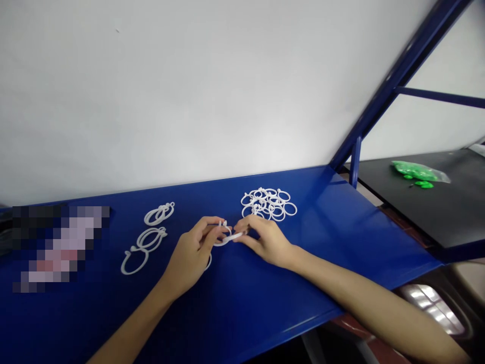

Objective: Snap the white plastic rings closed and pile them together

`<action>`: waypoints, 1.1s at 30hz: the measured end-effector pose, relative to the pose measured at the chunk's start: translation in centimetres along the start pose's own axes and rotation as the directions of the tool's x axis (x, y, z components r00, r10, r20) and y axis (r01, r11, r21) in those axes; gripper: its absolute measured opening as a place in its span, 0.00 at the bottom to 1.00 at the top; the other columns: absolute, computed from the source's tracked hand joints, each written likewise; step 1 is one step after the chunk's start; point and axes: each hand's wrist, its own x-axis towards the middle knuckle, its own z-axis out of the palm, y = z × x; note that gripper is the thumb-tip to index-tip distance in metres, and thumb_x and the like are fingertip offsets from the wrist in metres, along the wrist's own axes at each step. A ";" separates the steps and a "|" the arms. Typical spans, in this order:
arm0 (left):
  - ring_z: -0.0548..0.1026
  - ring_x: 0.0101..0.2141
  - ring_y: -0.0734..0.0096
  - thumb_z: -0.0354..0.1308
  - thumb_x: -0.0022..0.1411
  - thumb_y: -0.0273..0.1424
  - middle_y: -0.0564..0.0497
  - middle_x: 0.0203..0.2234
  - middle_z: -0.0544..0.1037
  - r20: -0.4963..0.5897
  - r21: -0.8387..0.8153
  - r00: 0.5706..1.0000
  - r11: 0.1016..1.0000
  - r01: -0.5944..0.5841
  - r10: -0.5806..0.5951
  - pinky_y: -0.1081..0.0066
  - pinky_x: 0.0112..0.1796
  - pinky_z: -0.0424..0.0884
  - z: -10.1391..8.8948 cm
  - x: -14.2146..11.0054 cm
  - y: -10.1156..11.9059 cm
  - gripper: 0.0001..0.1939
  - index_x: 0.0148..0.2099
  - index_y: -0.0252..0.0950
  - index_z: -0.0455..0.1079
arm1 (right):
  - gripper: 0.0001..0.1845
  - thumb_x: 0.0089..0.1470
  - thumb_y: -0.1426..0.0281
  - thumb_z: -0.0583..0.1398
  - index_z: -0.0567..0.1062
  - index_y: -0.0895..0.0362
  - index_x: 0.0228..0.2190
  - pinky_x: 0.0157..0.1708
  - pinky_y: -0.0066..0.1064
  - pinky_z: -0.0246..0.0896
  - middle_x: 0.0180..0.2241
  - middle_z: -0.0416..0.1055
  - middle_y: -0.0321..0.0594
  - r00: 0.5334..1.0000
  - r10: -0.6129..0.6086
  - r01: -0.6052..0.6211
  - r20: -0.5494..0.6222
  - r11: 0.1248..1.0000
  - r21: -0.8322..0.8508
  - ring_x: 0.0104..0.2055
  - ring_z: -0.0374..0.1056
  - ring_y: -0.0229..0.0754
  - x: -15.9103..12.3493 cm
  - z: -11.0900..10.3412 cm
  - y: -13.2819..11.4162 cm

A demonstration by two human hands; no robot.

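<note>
My left hand (pixel 193 253) and my right hand (pixel 265 238) meet over the blue table (pixel 235 303), and both pinch the same white plastic ring (pixel 227 237) between their fingertips. A loose pile of several white rings (pixel 270 203) lies just behind my right hand. To the left of my left hand lie three ring sets: one at the back (pixel 159 214), one in the middle (pixel 150 236), and a single open ring (pixel 133 261) nearest me.
A blurred patch (pixel 56 247) covers something at the table's left end. A blue metal frame post (pixel 394 86) rises at the right. Beyond it a black table (pixel 435 202) holds a bag of green parts (pixel 417 173).
</note>
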 end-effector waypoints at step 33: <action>0.79 0.39 0.60 0.51 0.66 0.49 0.51 0.37 0.84 -0.035 0.180 0.999 0.984 -0.021 0.027 0.63 0.40 0.73 -0.6 -0.5 0.8 0.21 0.48 0.43 0.77 | 0.05 0.62 0.75 0.60 0.75 0.54 0.35 0.47 0.37 0.72 0.44 0.71 0.42 0.985 -0.175 0.175 -0.008 0.983 0.055 0.47 0.71 0.40 0.2 -0.8 -0.3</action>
